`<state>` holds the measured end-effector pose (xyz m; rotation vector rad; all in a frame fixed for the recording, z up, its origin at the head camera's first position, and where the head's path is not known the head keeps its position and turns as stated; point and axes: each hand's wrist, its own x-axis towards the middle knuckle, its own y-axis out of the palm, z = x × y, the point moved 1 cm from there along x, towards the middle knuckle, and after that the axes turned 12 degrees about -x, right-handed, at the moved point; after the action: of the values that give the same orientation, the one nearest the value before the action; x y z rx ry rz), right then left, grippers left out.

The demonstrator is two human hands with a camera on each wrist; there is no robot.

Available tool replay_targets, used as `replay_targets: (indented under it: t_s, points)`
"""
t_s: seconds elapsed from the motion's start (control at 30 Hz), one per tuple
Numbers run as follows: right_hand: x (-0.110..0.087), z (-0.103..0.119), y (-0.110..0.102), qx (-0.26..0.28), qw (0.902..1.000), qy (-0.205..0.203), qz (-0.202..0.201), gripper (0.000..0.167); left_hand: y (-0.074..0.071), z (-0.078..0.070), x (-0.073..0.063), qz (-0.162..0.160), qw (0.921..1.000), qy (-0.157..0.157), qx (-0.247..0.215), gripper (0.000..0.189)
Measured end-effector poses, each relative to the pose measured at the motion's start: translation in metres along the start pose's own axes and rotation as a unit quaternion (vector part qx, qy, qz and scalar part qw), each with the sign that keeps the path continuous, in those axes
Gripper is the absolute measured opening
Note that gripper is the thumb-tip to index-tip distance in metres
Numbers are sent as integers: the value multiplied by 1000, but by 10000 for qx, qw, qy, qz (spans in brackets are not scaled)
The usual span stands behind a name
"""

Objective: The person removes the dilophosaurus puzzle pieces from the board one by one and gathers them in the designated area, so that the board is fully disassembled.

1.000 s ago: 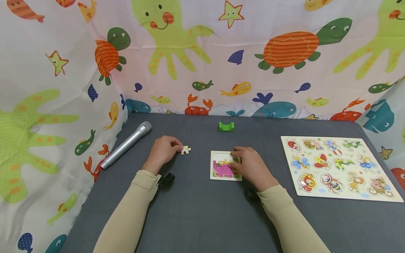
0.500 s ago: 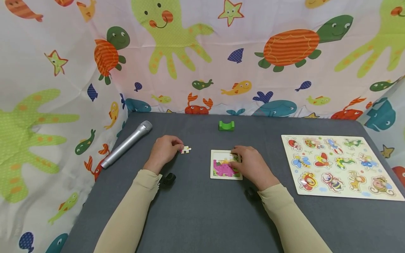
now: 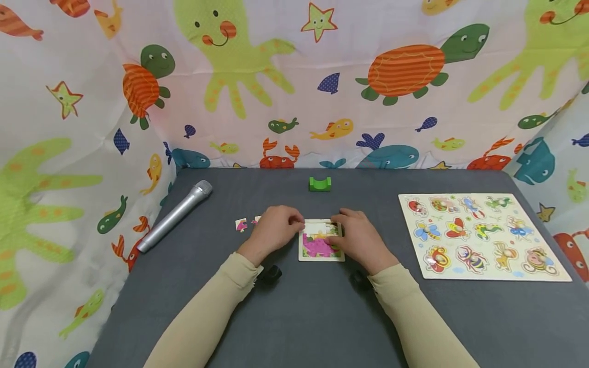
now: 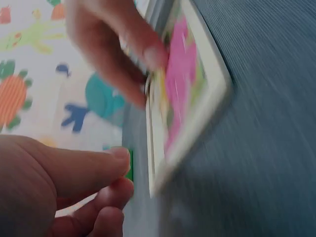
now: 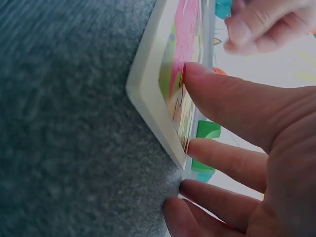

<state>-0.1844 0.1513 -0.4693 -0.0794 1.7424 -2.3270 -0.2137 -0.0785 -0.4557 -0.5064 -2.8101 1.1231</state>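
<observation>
Head view: the puzzle frame (image 3: pixel 322 259) is lying flat on the desk (image 3: pixel 303 312) between the hands, looking nearly square, no clear long axis showing. Key relation: the left hand (image 3: pixel 272 232) is hanging with its fingertips just at the frame's far-left corner, and a pale bare strip (image 3: pixel 316 228) is running along the far side, next to that corner. The right hand (image 3: pixel 362 239) is nearer, touching the frame from the right. Two loose pieces (image 3: pixel 241 225) are lying left of the left hand, one partly hidden; only this view is showing them.

Left wrist view, blurred: the left grip is standing together, thumb and finger tips meeting. No piece is showing there; cannot tell whether one is being held. Dark desk is showing between these tips and the frame, a gap the head view is not resolving.

Right wrist view: the right grip is standing apart, thumb resting on the pink picture (image 5: pixel 183 29), index finger meeting the rim near a corner, a contact less plain from above. A green block (image 5: pixel 207 129) is sitting beyond
</observation>
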Motion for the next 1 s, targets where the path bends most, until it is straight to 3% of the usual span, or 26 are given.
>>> replay_targets:
  t_s: [0.13, 0.3, 0.83, 1.0]
  points:
    - [-2, -3, 0, -31, 9999, 141, -44, 59, 20, -19, 13, 400, 9989, 260, -17, 12]
    - [-4, -4, 1, 31, 9999, 96, -130, 57, 36, -27, 22, 564, 9981, 265, 4, 11]
    - [0, -4, 2, -6, 9998, -17, -212, 55, 42, -26, 26, 501, 9985, 23, -207, 9]
    - [-1, -5, 0, -27, 9998, 21, -207, 56, 44, -26, 27, 454, 9987, 75, -207, 10]
